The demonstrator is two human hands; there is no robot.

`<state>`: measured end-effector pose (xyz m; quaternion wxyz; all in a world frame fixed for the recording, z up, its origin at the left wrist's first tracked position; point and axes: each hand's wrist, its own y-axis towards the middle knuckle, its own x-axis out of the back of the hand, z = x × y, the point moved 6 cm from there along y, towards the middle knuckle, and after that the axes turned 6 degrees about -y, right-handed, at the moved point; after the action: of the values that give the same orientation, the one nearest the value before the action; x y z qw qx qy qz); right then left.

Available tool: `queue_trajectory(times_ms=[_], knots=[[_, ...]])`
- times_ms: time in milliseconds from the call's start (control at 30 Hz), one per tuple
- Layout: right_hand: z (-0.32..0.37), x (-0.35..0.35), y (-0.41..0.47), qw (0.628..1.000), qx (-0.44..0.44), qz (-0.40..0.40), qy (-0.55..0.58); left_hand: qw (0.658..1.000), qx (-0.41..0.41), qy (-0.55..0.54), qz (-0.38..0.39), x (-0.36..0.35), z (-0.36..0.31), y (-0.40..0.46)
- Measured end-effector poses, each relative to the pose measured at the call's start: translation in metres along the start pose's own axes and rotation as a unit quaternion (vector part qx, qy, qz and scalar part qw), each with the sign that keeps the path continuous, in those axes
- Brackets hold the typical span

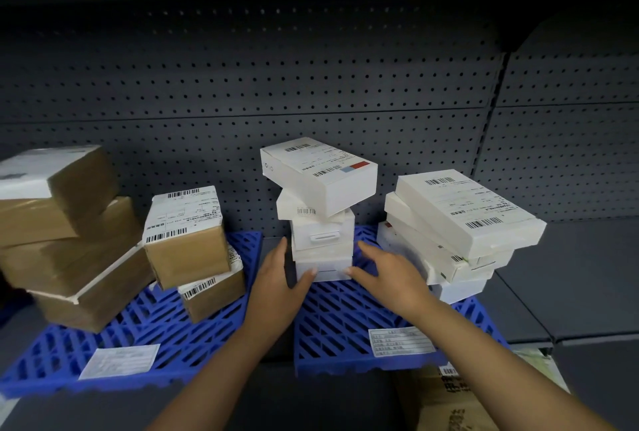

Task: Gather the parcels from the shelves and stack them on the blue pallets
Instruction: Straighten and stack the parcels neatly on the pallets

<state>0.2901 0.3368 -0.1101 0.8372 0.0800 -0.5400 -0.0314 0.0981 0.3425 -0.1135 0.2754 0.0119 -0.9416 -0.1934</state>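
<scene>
Left hand [276, 278] and right hand [387, 271] cupped against opposite sides of the lowest white box [325, 269] in the middle stack [320, 209], thumbs across its front, fingers nearly straight. Stack on the right blue pallet [345, 323], top box skewed. Right of the stack, a leaning pile of white parcels [456, 226]. Left of it, brown parcels [188, 244] on the left blue pallet [145, 330]; further left, bigger brown cartons [69, 240].

Dark grey perforated metal back panel [311, 84]: matt painted finish. Blue slatted plastic pallets [345, 323]: smooth, slight sheen. Brown cardboard parcels [69, 257]: wrapped in glossy clear tape. White rectangular cardboard boxes [321, 230]: smooth, matt, bearing printed paper labels [325, 161].
</scene>
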Motion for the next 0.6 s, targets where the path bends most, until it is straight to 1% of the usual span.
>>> queue_trajectory(times_ms=[167, 267, 367, 500, 600], knots=[[0.008, 0.025, -0.035, 0.999, 0.015, -0.019, 0.030, 0.997, -0.076, 0.008, -0.022, 0.011, -0.025, -0.018], [0.014, 0.039, -0.050, 0.998, 0.028, -0.032, 0.035, 0.995, -0.092, 0.024, -0.025, 0.017, -0.037, -0.022], [0.017, 0.049, -0.059, 0.998, 0.032, -0.036, 0.048, 0.994, -0.106, 0.008, -0.033, 0.027, -0.051, -0.022], [0.018, 0.057, -0.062, 0.994, 0.030, -0.044, 0.094, 0.996, -0.084, -0.016, -0.037, 0.040, -0.056, -0.014], [0.023, 0.064, -0.059, 0.994, 0.033, -0.057, 0.092, 0.997, -0.066, -0.025, -0.040, 0.049, -0.056, -0.003]])
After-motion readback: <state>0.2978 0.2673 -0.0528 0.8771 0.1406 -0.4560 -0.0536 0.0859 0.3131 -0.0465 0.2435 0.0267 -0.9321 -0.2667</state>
